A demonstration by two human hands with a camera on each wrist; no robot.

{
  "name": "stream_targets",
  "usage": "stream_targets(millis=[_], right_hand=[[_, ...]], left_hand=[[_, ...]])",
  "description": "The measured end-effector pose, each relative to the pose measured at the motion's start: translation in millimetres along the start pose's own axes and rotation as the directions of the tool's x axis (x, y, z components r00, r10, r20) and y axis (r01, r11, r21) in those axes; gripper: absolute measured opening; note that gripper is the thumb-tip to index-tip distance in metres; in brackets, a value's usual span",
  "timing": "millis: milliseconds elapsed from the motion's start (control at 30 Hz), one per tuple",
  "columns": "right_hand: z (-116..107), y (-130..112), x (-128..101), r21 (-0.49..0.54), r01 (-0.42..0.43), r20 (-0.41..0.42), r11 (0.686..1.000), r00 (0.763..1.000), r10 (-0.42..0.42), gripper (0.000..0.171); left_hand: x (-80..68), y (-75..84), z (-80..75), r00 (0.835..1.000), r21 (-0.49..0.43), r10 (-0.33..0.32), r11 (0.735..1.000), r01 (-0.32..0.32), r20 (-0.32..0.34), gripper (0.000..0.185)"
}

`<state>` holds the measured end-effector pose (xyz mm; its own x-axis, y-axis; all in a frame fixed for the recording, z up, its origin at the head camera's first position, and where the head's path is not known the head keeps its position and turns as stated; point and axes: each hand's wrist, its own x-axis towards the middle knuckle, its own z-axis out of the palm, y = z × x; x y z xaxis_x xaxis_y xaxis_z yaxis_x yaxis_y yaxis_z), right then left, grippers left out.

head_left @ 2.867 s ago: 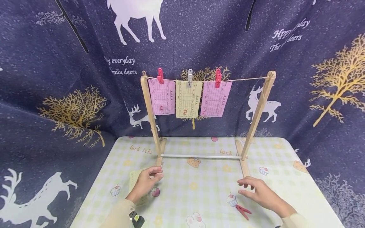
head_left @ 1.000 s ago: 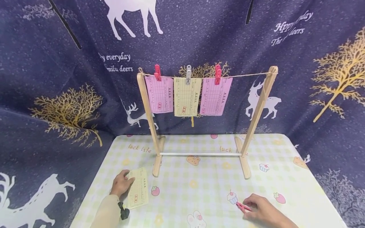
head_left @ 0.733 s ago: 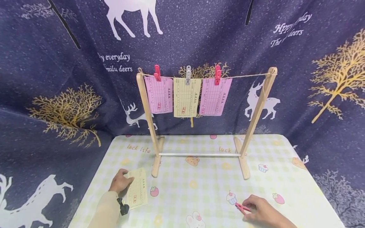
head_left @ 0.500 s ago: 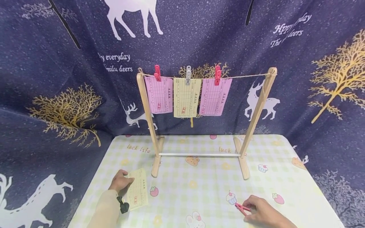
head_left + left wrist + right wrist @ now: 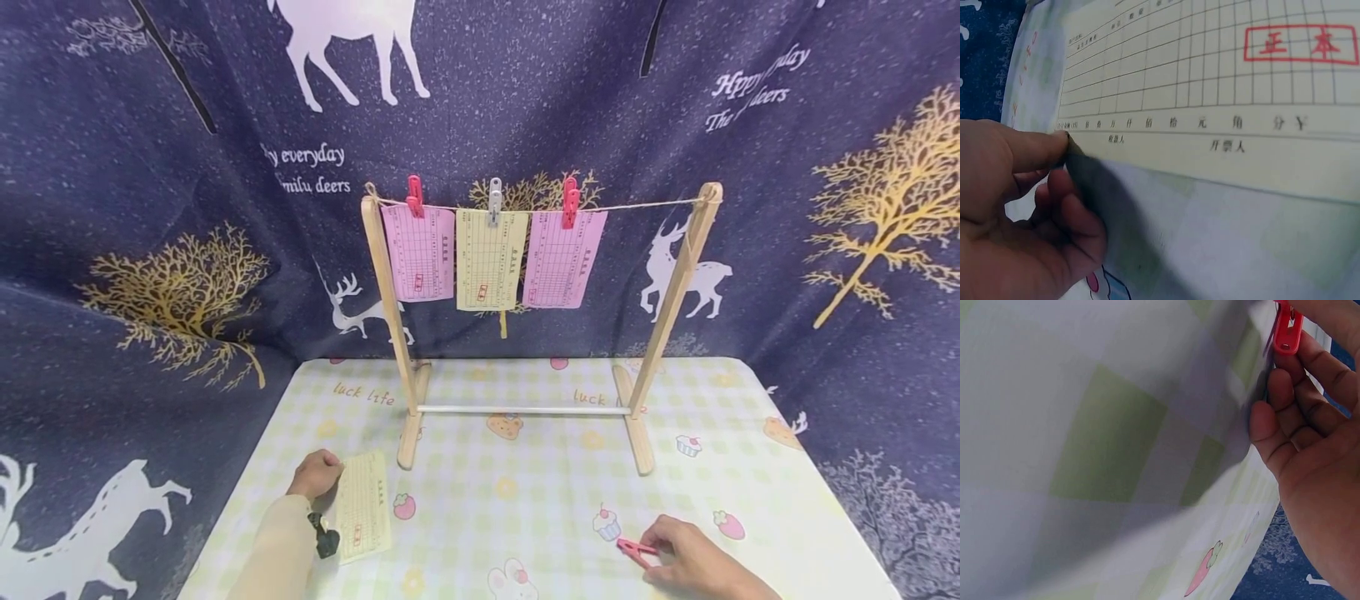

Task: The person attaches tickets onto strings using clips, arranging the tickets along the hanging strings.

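Note:
My left hand point(image 5: 315, 475) is at the upper left corner of a yellow receipt slip point(image 5: 365, 504) lying on the table. In the left wrist view, thumb and fingers pinch that corner of the printed slip point(image 5: 1166, 81), which bends slightly there. At the right front, my right hand point(image 5: 686, 554) holds a red clothespin point(image 5: 633, 550) by its handle end, low over the cloth. The right wrist view shows only part of the clothespin point(image 5: 1288, 331) between thumb and index finger, with the other fingers point(image 5: 1272, 431) curled below.
A wooden stand point(image 5: 678, 292) carries a string point(image 5: 637, 205) across the back. From it hang a pink slip point(image 5: 422, 258), a yellow slip point(image 5: 491, 267) and another pink slip point(image 5: 562, 262), each under a clothespin. A dark deer-print curtain point(image 5: 187, 183) hangs behind.
Both hands have come down from above the table: the left to the yellow slip's corner, the right onto the red clothespin. Most recently the left thumb has drawn back to the slip's edge.

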<state>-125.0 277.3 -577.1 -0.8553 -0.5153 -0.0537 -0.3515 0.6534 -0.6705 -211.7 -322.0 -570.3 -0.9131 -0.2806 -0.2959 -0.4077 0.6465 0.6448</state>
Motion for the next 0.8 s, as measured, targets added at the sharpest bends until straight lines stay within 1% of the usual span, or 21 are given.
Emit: stream_targets(millis=[67,167,233,333,367,467,533,600,700,767,800], right_hand=[[0.3,0.5,0.8,0.003,0.001,0.006,1.000,1.000,-0.001,0.028],[0.7,2.3,0.8,0.003,0.031,-0.005,1.000,1.000,-0.031,0.025],[1.2,3.0,0.6,0.000,0.059,-0.021,0.998,0.998,-0.059,0.024],[1.2,4.0,1.1,0.005,0.093,-0.043,0.996,0.995,-0.092,0.023],[1.0,4.1,1.5,0.007,0.098,-0.046,0.995,0.994,-0.098,0.023],[0.4,5.3,3.1,0.002,0.134,-0.063,0.991,0.989,-0.133,0.023],[-0.1,6.0,3.7,0.003,0.157,-0.068,0.988,0.985,-0.156,0.024],[-0.4,7.2,4.2,-0.005,0.195,-0.080,0.981,0.978,-0.195,0.024],[-2.8,8.1,4.2,-0.004,0.243,-0.100,0.970,0.965,-0.242,0.024],[-6.1,8.3,4.2,-0.004,0.256,-0.106,0.967,0.961,-0.255,0.024],[-8.3,8.0,4.3,0.004,0.251,-0.104,0.968,0.963,-0.250,0.024]], left_hand=[[0.5,-3.6,0.3,1.000,-0.036,0.003,0.999,-0.003,0.001,0.012],[0.4,-8.8,0.1,1.000,-0.121,0.023,0.992,-0.022,0.007,0.013],[-3.3,-9.4,-1.9,0.999,-0.164,0.036,0.986,-0.032,0.019,0.014],[-10.5,-6.9,-7.0,0.998,-0.202,0.052,0.979,-0.042,0.044,0.015],[-12.7,-5.7,-8.9,0.997,-0.210,0.049,0.977,-0.036,0.055,0.015],[-16.6,-1.1,-15.3,0.995,-0.220,0.066,0.974,-0.048,0.074,0.016],[-18.4,3.2,-19.6,0.993,-0.212,0.093,0.974,-0.075,0.074,0.017],[-19.7,8.6,-23.8,0.989,-0.201,0.131,0.973,-0.115,0.066,0.016],[-22.3,19.8,-28.9,0.979,-0.177,0.202,0.965,-0.192,0.040,0.015],[-24.6,29.1,-31.5,0.970,-0.164,0.239,0.959,-0.231,0.030,0.013],[-25.8,34.1,-32.5,0.967,-0.154,0.252,0.957,-0.245,0.027,0.013]])
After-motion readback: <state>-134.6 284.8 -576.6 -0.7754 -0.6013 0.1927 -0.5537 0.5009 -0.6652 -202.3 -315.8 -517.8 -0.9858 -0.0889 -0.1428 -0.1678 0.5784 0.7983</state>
